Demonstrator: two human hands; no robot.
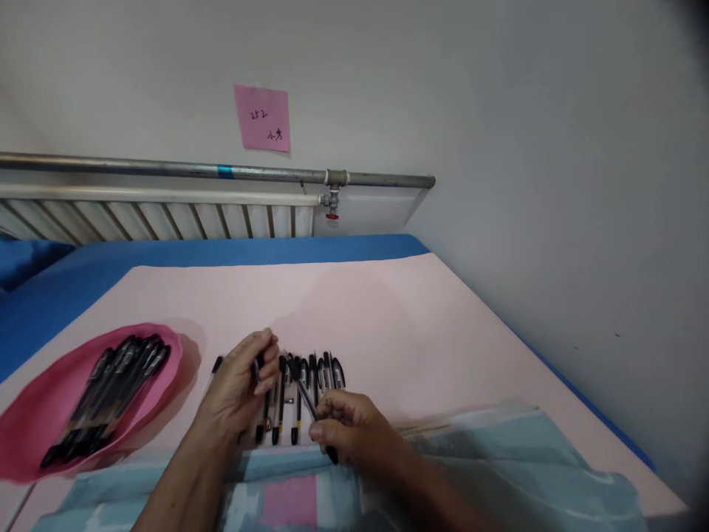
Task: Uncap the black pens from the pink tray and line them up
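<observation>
My right hand [354, 430] is closed around the lower part of a black pen [308, 403], which slants up and to the left over other pens. My left hand [244, 377] is curled, with a small black pen part [257, 369] showing between thumb and fingers; whether it is a cap I cannot tell. Between and behind my hands, several black pen pieces [281, 406] lie side by side, pointing away from me. Among them are black caps with clips [338, 374]. Another pen [216, 364] is partly hidden behind my left hand.
A pink bowl [173, 366] holding several black pens [119, 380] stands at the left. Pale pink sheeting [388, 310] covers the blue surface [249, 253]. Light blue patterned cloth [515, 451] lies along the near edge. A radiator [233, 220] and pipe [388, 179] run behind; a wall [581, 222] rises right.
</observation>
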